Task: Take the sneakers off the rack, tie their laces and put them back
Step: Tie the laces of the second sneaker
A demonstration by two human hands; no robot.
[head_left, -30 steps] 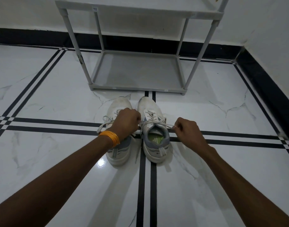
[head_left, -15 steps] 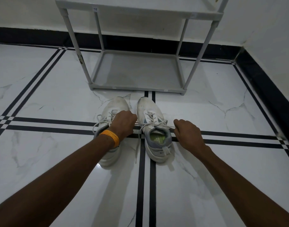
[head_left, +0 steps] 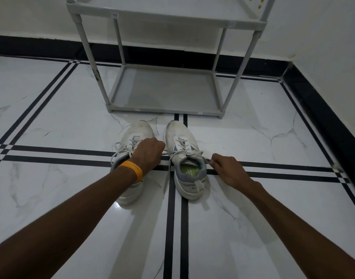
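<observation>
Down in the middle of the frame, two white sneakers sit side by side on the marble floor [head_left: 51,121], toes toward the top of the frame and heels toward the camera, long axes nearly parallel. No brand or writing on them can be read; small tags on the rack [head_left: 164,87] are too small to make out. The left sneaker [head_left: 138,131] is partly hidden by the left hand [head_left: 148,153], which is closed in a fist around one lace end. The right hand [head_left: 227,168] is closed too, pinching the other lace end [head_left: 204,158] beside the right sneaker [head_left: 182,141]; the lace runs taut between the hands across that shoe's tongue. An orange band [head_left: 132,170] circles the left wrist. The grey rack stands just above the toes in the frame, its bottom shelf bare, with a narrow strip of floor between. Open floor lies to left and right; a black skirting [head_left: 323,121] bounds the right side.
</observation>
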